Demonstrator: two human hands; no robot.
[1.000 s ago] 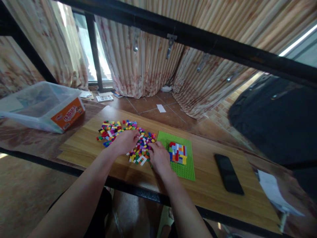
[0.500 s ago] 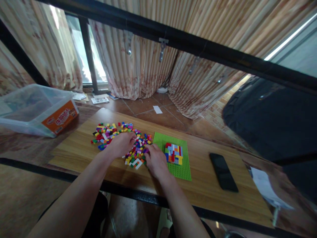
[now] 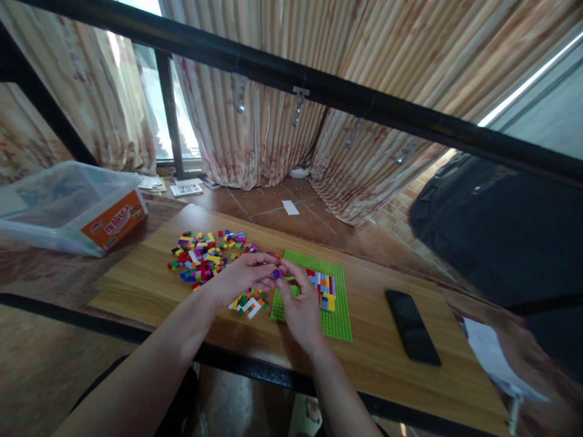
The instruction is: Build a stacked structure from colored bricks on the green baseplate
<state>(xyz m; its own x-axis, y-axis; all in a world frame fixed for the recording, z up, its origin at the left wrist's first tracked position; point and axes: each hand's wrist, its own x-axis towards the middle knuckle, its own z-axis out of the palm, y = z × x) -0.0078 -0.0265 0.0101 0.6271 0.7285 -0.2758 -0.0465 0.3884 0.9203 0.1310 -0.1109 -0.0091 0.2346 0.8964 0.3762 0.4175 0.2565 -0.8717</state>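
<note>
— Where do we find the left hand [image 3: 243,279]?
— We see it above the loose bricks [image 3: 200,258], reaching to the right. Its fingertips meet the purple brick [image 3: 277,274], but whether they grip it or only touch it, we cannot tell.
— And the right hand [image 3: 303,309]?
— Its thumb and forefinger are bent toward each other and pinch this same purple brick. So the brick is between the two hands, near the left edge of the green baseplate [image 3: 339,326]. How high it is above the board, we cannot tell.
— What do we notice on the baseplate?
— A low block of joined bricks [image 3: 327,300], in red, yellow, light blue and other colours. The right hand covers a part of it from our view.
— What else lies about?
— The wooden board [image 3: 368,346] carries all these things. A black phone [image 3: 413,328] lies on it, well apart from the hands, to the right. At the far left we have a clear plastic box [image 3: 68,237] with an orange label [image 3: 113,226].
</note>
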